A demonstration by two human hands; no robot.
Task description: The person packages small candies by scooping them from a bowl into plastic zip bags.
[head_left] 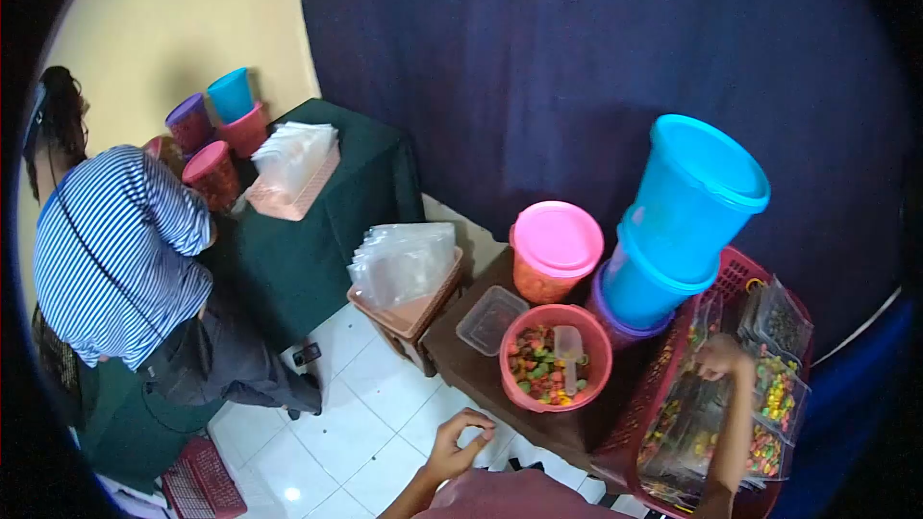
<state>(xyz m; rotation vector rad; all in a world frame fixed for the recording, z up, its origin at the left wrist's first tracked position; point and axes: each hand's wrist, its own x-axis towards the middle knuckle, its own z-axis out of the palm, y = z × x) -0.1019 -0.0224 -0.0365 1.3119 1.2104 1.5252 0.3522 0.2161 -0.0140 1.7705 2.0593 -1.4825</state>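
Note:
At the bottom centre, my left hand (460, 444) is held above the tiled floor with its fingers curled; whether anything small is between them cannot be made out. My right hand (723, 359) reaches into a red basket (630, 423) at the right, over clear bags of colourful pieces (774, 389). Its fingers point down at the bags, and their tips are unclear. Between my hands stands an open pink tub (602, 386) of colourful pieces, with a clear scoop (569, 346) lying in it.
Beside the tub are a pink-lidded tub (558, 238), stacked blue tubs (707, 173) and a clear container (491, 319). A basket (409, 312) holds empty bags. At left, a person in a striped shirt (120, 240) bends over a green-covered table (361, 173) with more tubs.

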